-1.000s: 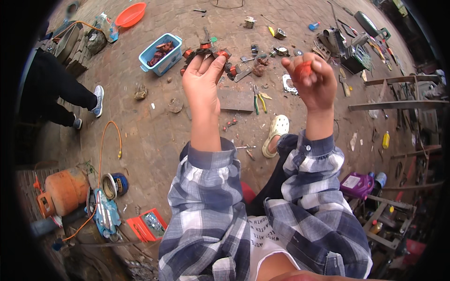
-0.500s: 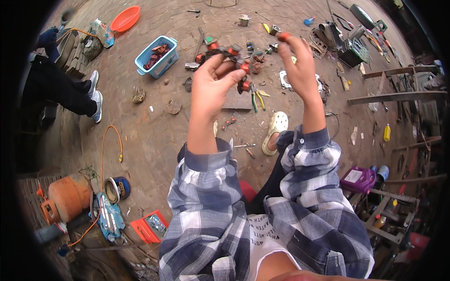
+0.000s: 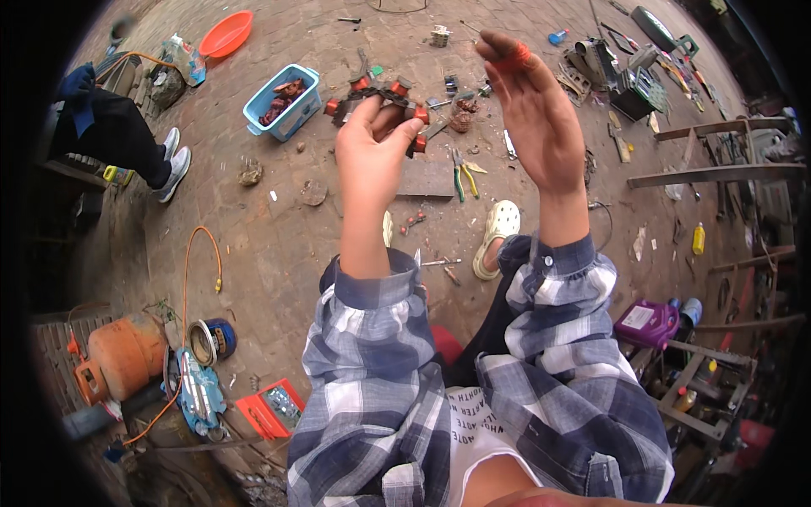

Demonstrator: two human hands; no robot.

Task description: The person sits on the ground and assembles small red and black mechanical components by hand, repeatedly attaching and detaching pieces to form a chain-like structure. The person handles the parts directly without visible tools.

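My left hand is closed around a dark stator with several red-copper coils around its rim, held up over the brick floor. Well to its right, my right hand is raised with fingers stretched out and thumb side hidden. An orange-red band is wrapped around its fingers; I cannot tell what it is made of. Beneath the hands, a flat dark metal plate lies on the ground beside pliers with green and yellow handles. A clump of copper wire sits just beyond them.
A light blue basket with reddish scraps stands at far left, an orange basin behind it. Another person's legs are at left. Tools, a battery and a metal frame crowd the right. An orange gas cylinder stands near left.
My left hand has shifted slightly left with the stator. The right hand has lifted and turned, its fingers now straighter. The other person's foot at left has moved a little.
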